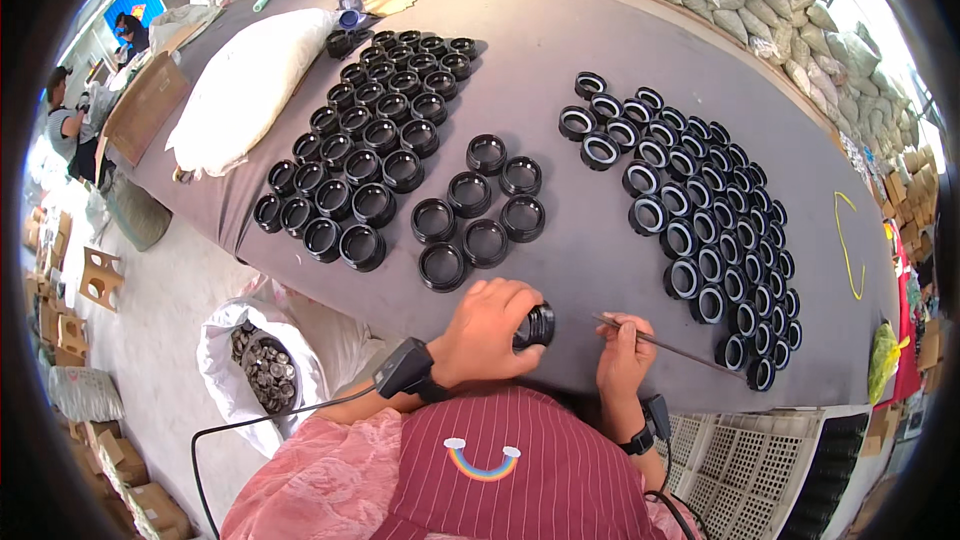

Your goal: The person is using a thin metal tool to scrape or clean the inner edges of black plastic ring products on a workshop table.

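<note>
My left hand [488, 330] is closed round a black ring-shaped cap [543, 324], tilted on its side at the table's near edge. A thin dark rod [690, 353] is pinched in the fingers of my right hand [625, 355]; one end points toward the cap, the other slants away to the right. Just beyond my left hand stand several loose black caps [485, 242], open side up. More black caps [381, 136] are packed in rows to the left. On the right, a large group of black caps with pale inner rings [683, 278] covers part of the table.
A big white sack [255, 90] lies on the grey-covered table [560, 250]. Below its near edge, an open white bag [222, 350] holds shiny round pieces [268, 368]. Plastic crates [735, 465] sit at lower right. A yellow cord [849, 250] lies rightward. Two people work far left.
</note>
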{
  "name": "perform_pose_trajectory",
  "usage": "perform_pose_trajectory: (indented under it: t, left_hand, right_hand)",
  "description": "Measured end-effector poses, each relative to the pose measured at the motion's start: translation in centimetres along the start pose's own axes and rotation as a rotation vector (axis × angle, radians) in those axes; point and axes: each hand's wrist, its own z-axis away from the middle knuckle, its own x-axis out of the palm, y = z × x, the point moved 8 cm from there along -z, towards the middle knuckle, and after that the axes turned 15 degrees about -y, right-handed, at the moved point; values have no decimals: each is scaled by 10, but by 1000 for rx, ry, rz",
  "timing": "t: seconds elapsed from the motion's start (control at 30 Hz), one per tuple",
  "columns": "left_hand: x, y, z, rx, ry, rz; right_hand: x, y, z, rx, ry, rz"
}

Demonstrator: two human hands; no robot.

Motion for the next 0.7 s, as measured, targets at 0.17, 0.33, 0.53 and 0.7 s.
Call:
perform_pose_trajectory:
  t: [0.17,0.33,0.53,0.7]
  left_hand:
    - [10,-20,-11,-125,-227,-326]
    - [3,-4,-41,21,-179,-478]
    - [21,-50,-67,-185,-399,-599]
    - [9,-67,-82,-166,-343,-675]
  right_hand:
    - [19,-7,-7,39,-106,136]
    - [22,-6,-8,81,-133,153]
    - [27,-10,-9,91,-188,206]
    - [32,-12,-12,112,-226,131]
